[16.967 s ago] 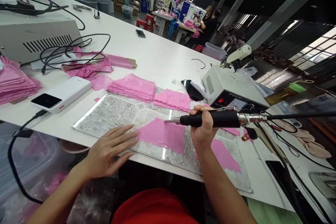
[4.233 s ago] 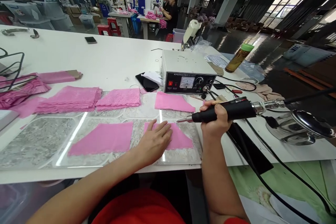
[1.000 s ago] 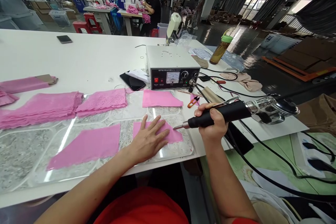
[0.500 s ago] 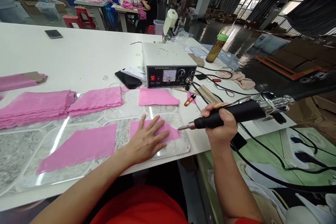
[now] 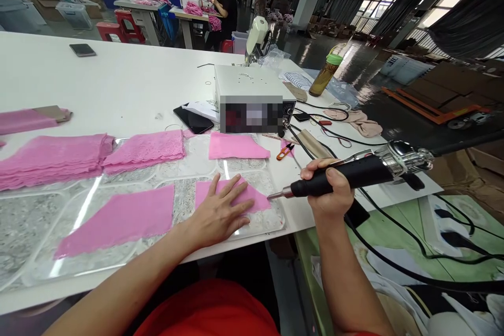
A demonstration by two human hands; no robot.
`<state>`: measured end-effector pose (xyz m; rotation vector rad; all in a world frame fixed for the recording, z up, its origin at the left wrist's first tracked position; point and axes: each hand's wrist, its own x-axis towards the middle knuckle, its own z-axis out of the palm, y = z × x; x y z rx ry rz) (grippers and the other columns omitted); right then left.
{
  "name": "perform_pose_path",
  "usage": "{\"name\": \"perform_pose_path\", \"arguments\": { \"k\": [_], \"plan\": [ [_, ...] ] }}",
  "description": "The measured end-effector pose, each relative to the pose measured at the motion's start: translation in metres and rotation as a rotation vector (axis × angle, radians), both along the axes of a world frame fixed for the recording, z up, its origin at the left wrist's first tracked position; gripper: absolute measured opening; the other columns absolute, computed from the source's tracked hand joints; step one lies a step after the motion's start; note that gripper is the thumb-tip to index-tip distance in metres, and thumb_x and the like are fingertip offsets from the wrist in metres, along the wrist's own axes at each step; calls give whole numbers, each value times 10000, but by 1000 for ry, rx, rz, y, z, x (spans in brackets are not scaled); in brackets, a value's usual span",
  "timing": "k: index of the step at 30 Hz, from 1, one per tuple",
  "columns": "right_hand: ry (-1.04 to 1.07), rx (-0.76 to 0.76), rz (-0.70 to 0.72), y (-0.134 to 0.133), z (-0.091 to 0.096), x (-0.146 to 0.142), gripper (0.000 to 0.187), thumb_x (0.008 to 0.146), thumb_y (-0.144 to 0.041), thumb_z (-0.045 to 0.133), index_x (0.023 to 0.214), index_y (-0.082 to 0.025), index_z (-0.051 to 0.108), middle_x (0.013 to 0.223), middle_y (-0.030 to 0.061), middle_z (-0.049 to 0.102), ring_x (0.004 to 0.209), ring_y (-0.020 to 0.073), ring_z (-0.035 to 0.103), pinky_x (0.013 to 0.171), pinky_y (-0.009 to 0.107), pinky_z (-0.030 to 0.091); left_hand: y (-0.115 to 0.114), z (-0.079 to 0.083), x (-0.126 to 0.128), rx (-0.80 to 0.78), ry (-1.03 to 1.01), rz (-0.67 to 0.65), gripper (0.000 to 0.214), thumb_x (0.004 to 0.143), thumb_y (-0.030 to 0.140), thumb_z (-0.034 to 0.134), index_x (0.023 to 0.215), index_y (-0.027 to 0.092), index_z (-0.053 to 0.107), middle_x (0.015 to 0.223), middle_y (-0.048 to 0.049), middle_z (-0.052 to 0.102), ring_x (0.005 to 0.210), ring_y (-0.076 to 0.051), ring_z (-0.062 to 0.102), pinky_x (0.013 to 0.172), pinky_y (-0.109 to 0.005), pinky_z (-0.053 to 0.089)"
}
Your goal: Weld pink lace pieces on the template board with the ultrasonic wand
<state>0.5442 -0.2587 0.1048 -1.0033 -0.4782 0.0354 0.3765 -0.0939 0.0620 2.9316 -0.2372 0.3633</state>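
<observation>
My left hand (image 5: 221, 211) lies flat with fingers spread on a pink fabric piece (image 5: 258, 200), pressing it onto the clear patterned mat (image 5: 183, 202). My right hand (image 5: 334, 189) is wrapped round the black grip of a handheld ultrasonic welder (image 5: 362, 172). The metal tip points left and meets, or nearly meets, the right corner of that fabric; I cannot tell if they touch. Another pink piece (image 5: 122, 220) lies flat to the left, and a smaller pink piece (image 5: 238, 147) lies behind my left hand. Part of the pressed piece is hidden under my palm.
A white control box (image 5: 252, 81) stands behind, with black cables (image 5: 378, 210) running at the right. Pink fabric stacks (image 5: 51, 160) lie left. Orange thread snips (image 5: 284, 152), a phone (image 5: 192, 118) and a green-capped bottle (image 5: 326, 74) are on the table. People are at sewing machines beyond.
The welder and my right hand have shifted very slightly left and down. My left hand and the fabric under it stay in place.
</observation>
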Motion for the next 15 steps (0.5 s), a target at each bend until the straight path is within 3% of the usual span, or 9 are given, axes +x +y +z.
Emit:
{"name": "perform_pose_path", "arguments": {
  "k": [6, 9, 11, 13, 15],
  "plan": [
    [16, -8, -11, -2, 1, 1, 104, 680, -285, 563, 699, -183, 562, 645, -14, 581, 517, 110, 523, 537, 285, 432, 1, 1, 0, 2, 7, -11, 356, 958, 402, 479, 1246, 241, 612, 1414, -167, 478, 1380, -388, 332, 1064, -706, 209],
    [34, 25, -100, -6, 5, 4, 129, 683, -311, 550, 718, -187, 552, 664, -18, 568, 519, 100, 518, 534, 273, 428, -2, 4, -2, 1, -26, -39, 350, 959, 390, 479, 1232, 211, 606, 1383, -165, 501, 1354, -371, 371, 1070, -663, 257],
    [42, 47, -185, -9, 7, 8, 137, 681, -315, 537, 723, -184, 548, 678, -18, 560, 520, 93, 517, 531, 262, 428, -7, 7, -1, -9, -40, -60, 318, 958, 353, 481, 1185, 175, 617, 1268, -158, 574, 1251, -329, 478, 1044, -568, 360],
    [54, 45, -258, -12, 6, 11, 138, 666, -302, 535, 723, -177, 545, 684, -16, 553, 516, 85, 514, 535, 256, 436, -15, 11, 2, 2, -22, -55, 256, 949, 301, 483, 1070, 140, 641, 1071, -139, 633, 1050, -280, 578, 909, -450, 479],
    [61, 27, -331, -14, 1, 15, 140, 649, -292, 535, 724, -173, 540, 691, -13, 548, 513, 82, 509, 542, 259, 450, -26, 14, 8, 44, 30, -41, 209, 925, 263, 502, 938, 112, 647, 904, -131, 634, 869, -260, 601, 743, -387, 513]
  ]
}}
